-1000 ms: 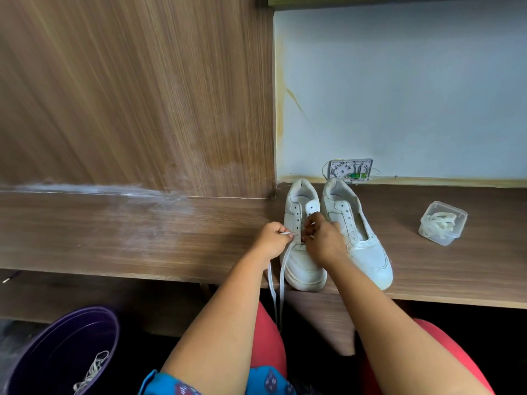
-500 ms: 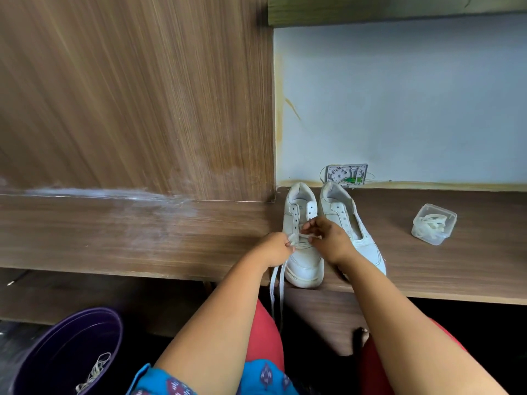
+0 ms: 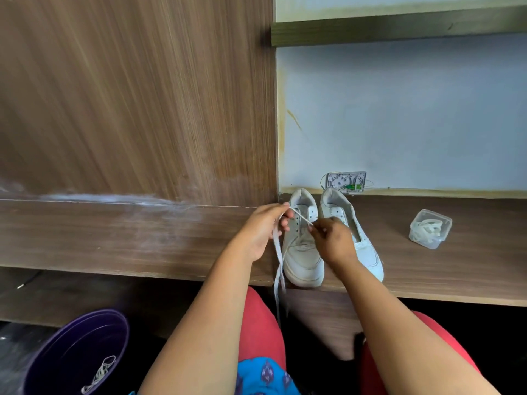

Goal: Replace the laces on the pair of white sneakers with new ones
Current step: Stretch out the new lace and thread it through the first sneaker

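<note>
Two white sneakers stand side by side on the wooden shelf (image 3: 114,238), toes toward me. Over the left sneaker (image 3: 302,258) a white lace (image 3: 279,258) is stretched between my hands. My left hand (image 3: 261,230) grips the lace at the sneaker's left side, and two long ends hang down past the shelf edge. My right hand (image 3: 332,238) pinches the lace's other part above the eyelets. The right sneaker (image 3: 368,252) has bare eyelets and is partly hidden by my right hand.
A small clear plastic box (image 3: 430,228) with white laces inside sits on the shelf at the right. A purple bucket (image 3: 77,352) on the floor at lower left holds a loose lace. A small white device (image 3: 346,182) leans against the wall behind the sneakers.
My left hand has risen and moved toward the sneaker's heel, pulling the lace up. The lace now runs taut between both hands. The camera tilted slightly upward.
</note>
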A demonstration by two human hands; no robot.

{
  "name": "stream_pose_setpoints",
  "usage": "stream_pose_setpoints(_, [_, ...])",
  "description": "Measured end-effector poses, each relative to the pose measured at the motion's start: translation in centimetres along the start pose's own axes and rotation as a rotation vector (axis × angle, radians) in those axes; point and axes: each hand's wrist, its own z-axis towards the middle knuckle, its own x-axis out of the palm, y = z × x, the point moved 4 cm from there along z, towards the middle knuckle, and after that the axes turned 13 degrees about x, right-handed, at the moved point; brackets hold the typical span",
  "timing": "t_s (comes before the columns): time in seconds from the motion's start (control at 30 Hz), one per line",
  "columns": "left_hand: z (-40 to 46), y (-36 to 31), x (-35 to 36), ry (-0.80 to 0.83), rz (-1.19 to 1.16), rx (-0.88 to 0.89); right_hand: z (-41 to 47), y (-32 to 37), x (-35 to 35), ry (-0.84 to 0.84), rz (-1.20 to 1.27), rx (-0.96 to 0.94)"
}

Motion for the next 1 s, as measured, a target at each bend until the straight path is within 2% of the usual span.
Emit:
stream_pose_setpoints(0.03, [-0.1, -0.1, 0.0, -0.002, 0.042, 0.02, -0.2, 0.4, -0.3, -0.008, 0.002, -0.027])
stream_pose_setpoints(0.1, [-0.3, 0.0, 0.3, 0.013, 0.115, 0.046, -1.0, 2.2, -0.3, 0.01, -0.034, -0.206])
stream_pose_setpoints(0.2, [-0.5, 0.6, 0.3, 0.042, 0.141, 0.033, -2.1, 4.6, 0.0, -0.038, -0.207, -0.368])
stream_pose_setpoints(0.27, [-0.5, 0.5, -0.1, 0.032, 0.141, 0.03, -1.9, 4.0, -0.5, -0.133, -0.287, -0.284])
stream_pose_setpoints(0.37, [-0.3, 0.5, -0.8, -0.026, 0.066, 0.032, -0.2, 0.4, -1.7, -0.089, -0.414, 0.124])
stream_pose_setpoints(0.4, [-0.3, 0.5, -0.9, -0.034, 0.06, 0.033, 0.1, -0.3, -1.9, -0.055, -0.435, 0.189])
stream_pose_setpoints(0.43, [-0.3, 0.6, -0.9, -0.026, 0.077, 0.033, 0.2, -0.1, -1.9, -0.035, -0.427, 0.14])
stream_pose_setpoints(0.53, [-0.3, 1.1, 0.1, 0.046, 0.179, 0.042, -1.3, 3.6, -0.4, 0.047, -0.314, -0.26])
stream_pose_setpoints(0.6, [-0.2, 1.1, 0.5, 0.039, 0.165, 0.051, -2.2, 4.8, 0.5, 0.011, -0.368, -0.358])
stream_pose_setpoints(0.67, [0.1, 0.7, 0.2, -0.016, 0.106, 0.052, -1.4, 3.5, -0.1, -0.069, -0.445, -0.221])
stream_pose_setpoints(0.73, [0.2, 0.5, -0.6, -0.071, 0.059, 0.068, 0.2, 1.0, -1.4, -0.034, -0.45, 0.041])
stream_pose_setpoints(0.77, [0.3, 0.6, -0.9, -0.08, 0.071, 0.075, 0.7, 0.1, -1.8, 0.016, -0.444, 0.113])
stream_pose_setpoints(0.8, [0.3, 0.8, -1.0, -0.071, 0.103, 0.076, 0.8, 0.1, -2.0, 0.062, -0.447, 0.083])
stream_pose_setpoints(0.9, [0.5, 1.8, 0.0, 0.005, 0.195, 0.06, -0.8, 3.3, -1.3, 0.125, -0.345, -0.238])
stream_pose_setpoints(0.97, [0.7, 1.9, 0.7, 0.021, 0.194, 0.057, -1.7, 4.5, -0.6, 0.055, -0.361, -0.352])
stream_pose_setpoints(1.0, [0.7, 1.8, 0.8, 0.016, 0.186, 0.059, -1.5, 4.2, -0.5, 0.004, -0.404, -0.335])
